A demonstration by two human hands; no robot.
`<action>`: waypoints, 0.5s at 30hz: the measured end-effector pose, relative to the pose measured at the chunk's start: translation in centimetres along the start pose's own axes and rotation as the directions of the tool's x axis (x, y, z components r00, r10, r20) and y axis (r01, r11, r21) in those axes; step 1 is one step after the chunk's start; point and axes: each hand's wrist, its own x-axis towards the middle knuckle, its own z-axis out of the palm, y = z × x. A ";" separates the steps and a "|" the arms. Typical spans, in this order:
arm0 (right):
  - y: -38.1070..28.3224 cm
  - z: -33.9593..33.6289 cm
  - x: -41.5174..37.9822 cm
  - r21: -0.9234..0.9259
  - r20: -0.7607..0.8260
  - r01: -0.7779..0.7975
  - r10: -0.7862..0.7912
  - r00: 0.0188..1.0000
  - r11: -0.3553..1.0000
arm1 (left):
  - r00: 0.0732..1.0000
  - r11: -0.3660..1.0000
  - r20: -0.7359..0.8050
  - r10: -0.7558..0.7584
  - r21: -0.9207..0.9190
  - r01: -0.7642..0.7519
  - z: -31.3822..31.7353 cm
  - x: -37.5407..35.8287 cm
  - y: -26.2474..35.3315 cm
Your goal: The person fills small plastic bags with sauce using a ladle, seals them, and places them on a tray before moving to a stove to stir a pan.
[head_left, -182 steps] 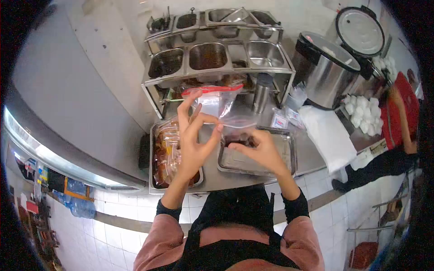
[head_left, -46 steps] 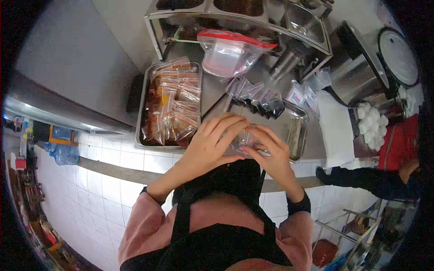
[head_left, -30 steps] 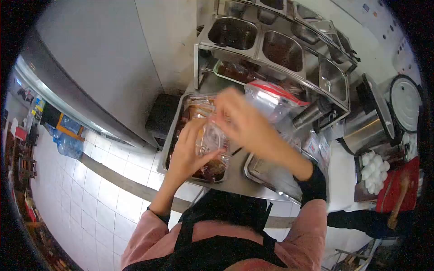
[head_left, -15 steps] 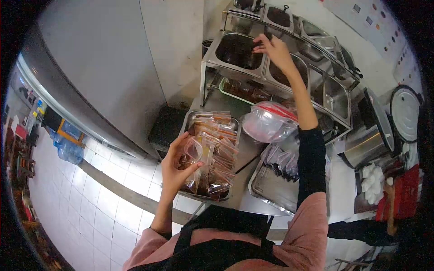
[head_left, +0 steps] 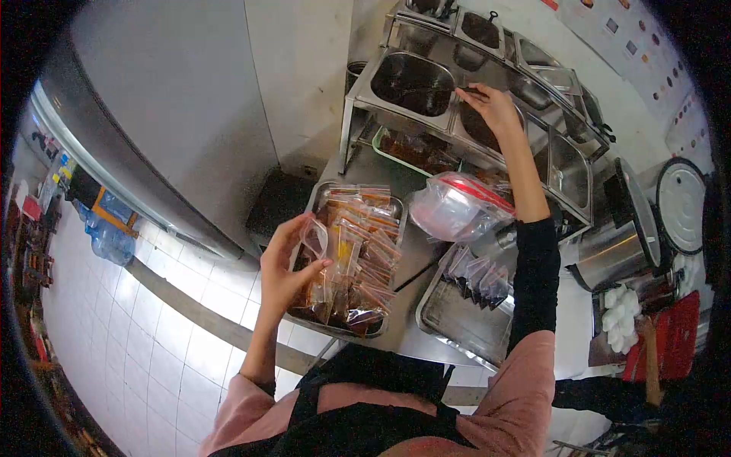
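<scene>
My left hand (head_left: 288, 263) holds a small clear plastic bag (head_left: 314, 238), its mouth spread open between thumb and fingers. Under it lies a metal tray (head_left: 399, 221) with rows of filled zip bags (head_left: 369, 244) of brown and orange contents. My right hand (head_left: 491, 107) is over the metal rack, at the edge between a deep pan of dark contents (head_left: 411, 85) and the pan beside it. Its fingers are pinched together; a thin dark handle seems to be between them, too small to make out.
A clear bag with a red edge (head_left: 457, 206) lies on the counter. Below it, a second tray (head_left: 464, 320) holds dark-filled bags (head_left: 480, 276). A green-rimmed tray (head_left: 411, 156) sits under the rack. Steel pots (head_left: 620, 247) stand right, near another person's arm (head_left: 651, 358).
My right hand has moved right and down, from over the dark pan to its right edge. My left hand has shifted slightly left with the small bag. The view has tilted a little.
</scene>
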 end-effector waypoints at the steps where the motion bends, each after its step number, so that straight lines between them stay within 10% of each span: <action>1: 0.1 -0.6 0.2 0.093 -0.006 -0.011 0.011 1.000 0.996 | 1.000 0.998 0.023 0.020 0.052 -0.021 -0.1 0.6 0.3; 15: -3.7 -2.5 0.2 0.419 -0.128 0.000 0.060 0.990 0.908 | 0.913 0.914 0.043 0.405 0.000 -0.405 3.0 18.4 4.8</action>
